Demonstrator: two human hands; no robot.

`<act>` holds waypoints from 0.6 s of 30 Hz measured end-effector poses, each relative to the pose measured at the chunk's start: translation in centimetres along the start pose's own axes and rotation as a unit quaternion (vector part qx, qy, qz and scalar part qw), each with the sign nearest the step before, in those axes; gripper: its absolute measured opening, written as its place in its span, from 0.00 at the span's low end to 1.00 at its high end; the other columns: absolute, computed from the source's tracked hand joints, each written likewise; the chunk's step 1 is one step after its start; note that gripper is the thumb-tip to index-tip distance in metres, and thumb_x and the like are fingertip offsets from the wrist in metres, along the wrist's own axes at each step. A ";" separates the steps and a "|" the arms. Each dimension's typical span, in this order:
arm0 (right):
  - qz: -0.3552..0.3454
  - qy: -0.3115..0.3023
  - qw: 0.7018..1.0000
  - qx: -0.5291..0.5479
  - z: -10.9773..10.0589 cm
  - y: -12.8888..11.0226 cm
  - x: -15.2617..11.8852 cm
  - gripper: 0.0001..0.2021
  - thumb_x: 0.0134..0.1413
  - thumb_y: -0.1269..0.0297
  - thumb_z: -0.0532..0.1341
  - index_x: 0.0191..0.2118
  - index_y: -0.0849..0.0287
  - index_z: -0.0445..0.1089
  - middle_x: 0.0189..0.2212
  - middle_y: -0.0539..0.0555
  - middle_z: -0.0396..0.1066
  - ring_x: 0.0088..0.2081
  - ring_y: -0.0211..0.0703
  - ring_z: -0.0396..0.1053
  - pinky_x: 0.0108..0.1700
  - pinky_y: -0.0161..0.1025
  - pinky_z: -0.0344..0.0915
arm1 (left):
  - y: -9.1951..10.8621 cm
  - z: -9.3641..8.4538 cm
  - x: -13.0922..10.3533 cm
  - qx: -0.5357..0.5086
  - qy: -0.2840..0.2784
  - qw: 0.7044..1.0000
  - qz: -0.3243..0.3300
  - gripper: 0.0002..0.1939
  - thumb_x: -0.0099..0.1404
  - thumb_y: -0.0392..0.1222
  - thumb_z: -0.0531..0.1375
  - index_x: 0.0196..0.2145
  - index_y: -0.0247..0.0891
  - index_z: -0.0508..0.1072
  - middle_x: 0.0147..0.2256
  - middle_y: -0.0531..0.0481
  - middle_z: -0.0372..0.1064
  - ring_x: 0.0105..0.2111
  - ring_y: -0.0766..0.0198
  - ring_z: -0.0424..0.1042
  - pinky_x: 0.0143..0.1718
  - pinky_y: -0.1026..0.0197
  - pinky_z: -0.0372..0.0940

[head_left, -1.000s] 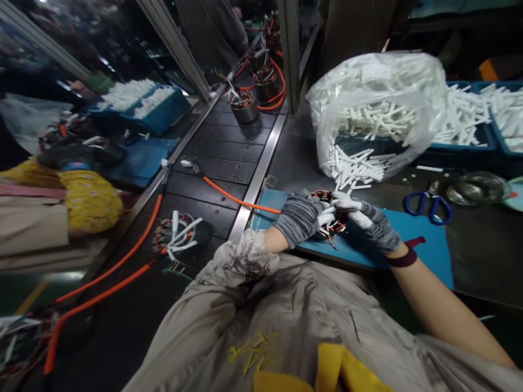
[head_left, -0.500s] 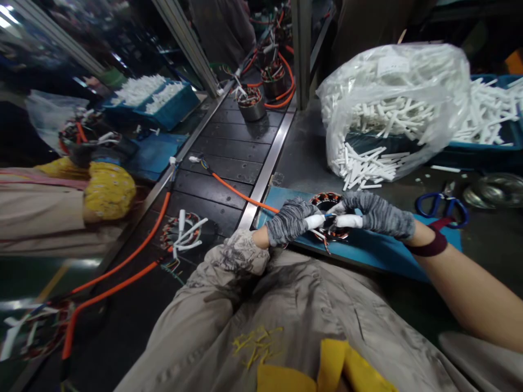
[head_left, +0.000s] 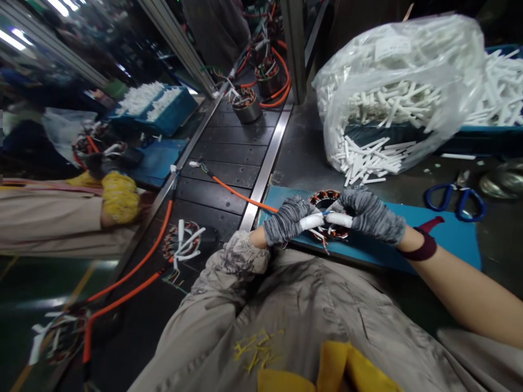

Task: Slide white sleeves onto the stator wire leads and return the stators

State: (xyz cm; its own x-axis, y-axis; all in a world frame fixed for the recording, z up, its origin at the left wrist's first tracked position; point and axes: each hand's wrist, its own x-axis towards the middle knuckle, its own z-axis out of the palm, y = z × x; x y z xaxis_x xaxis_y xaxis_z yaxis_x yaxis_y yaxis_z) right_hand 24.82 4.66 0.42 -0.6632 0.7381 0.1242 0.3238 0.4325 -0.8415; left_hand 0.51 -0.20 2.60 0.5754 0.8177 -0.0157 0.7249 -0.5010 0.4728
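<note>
**Gloved Hands Meet Over a Wound Ring at the Line**

A worker's left hand [head_left: 288, 220] and right hand [head_left: 378, 218], both in grey striped gloves with white-covered digits, come together over a copper-wound ring [head_left: 324, 194]; the ring sits on a blue mat [head_left: 429, 234], between the two hands and partly hidden by them; the thumb and fingers of each hand are pressed together, pinching at a thin blue wire [head_left: 326, 214] in the small gap between them, though the exact hold of each fingertip is too small to make out; short loose leads hang at the ring's near side.

An orange cable [head_left: 235, 190] runs from the dark slatted conveyor [head_left: 229, 163] to the left hand, where it passes out of sight; a maroon band [head_left: 420, 245] circles the right wrist.

Beyond the mat, a clear plastic bag [head_left: 441, 49] spills white tubes [head_left: 371, 158]; to its right stands a blue bin [head_left: 486, 141] of similar pieces; blue-handled scissors [head_left: 461, 188] lie at the mat's far edge; on the conveyor rests another wound core [head_left: 183, 242] topped with white tubes; across it, a co-worker's yellow sleeve [head_left: 120, 198] shows.
</note>
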 end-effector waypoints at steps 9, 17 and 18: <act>-0.094 0.024 0.994 -0.050 -1.9 1.3 -1.6 0.19 0.67 0.42 0.64 0.47 0.49 0.84 0.40 0.57 0.80 0.41 0.51 0.75 0.47 0.48 0.69 | 4.7 -2.9 2.8 0.225 -0.146 0.959 -0.089 0.24 0.80 0.56 0.54 0.47 0.37 0.84 0.40 0.39 0.80 0.45 0.48 0.75 0.48 0.48 0.66; 0.047 0.096 0.987 0.122 -2.8 1.1 -2.8 0.19 0.51 0.37 0.74 0.35 0.47 0.82 0.35 0.54 0.82 0.38 0.54 0.78 0.48 0.55 0.76 | 5.6 -0.7 6.1 0.197 -0.117 0.973 -0.004 0.22 0.78 0.55 0.58 0.50 0.34 0.83 0.45 0.36 0.81 0.51 0.44 0.76 0.50 0.47 0.68; 0.046 0.100 0.987 0.119 -2.7 1.0 -2.9 0.19 0.52 0.37 0.73 0.36 0.47 0.82 0.36 0.54 0.82 0.39 0.55 0.78 0.49 0.54 0.76 | 5.1 -0.7 5.7 0.190 -0.094 0.977 -0.002 0.22 0.78 0.55 0.59 0.53 0.34 0.82 0.47 0.36 0.81 0.52 0.43 0.77 0.52 0.46 0.69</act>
State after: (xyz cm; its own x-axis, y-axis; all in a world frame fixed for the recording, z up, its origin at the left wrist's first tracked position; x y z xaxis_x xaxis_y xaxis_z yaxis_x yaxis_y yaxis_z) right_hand 28.95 4.37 0.63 -0.4853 0.8656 0.1231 0.1919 0.2428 -0.9509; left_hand 7.17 2.10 5.54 0.6066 0.7707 -0.1950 0.7944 -0.5970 0.1114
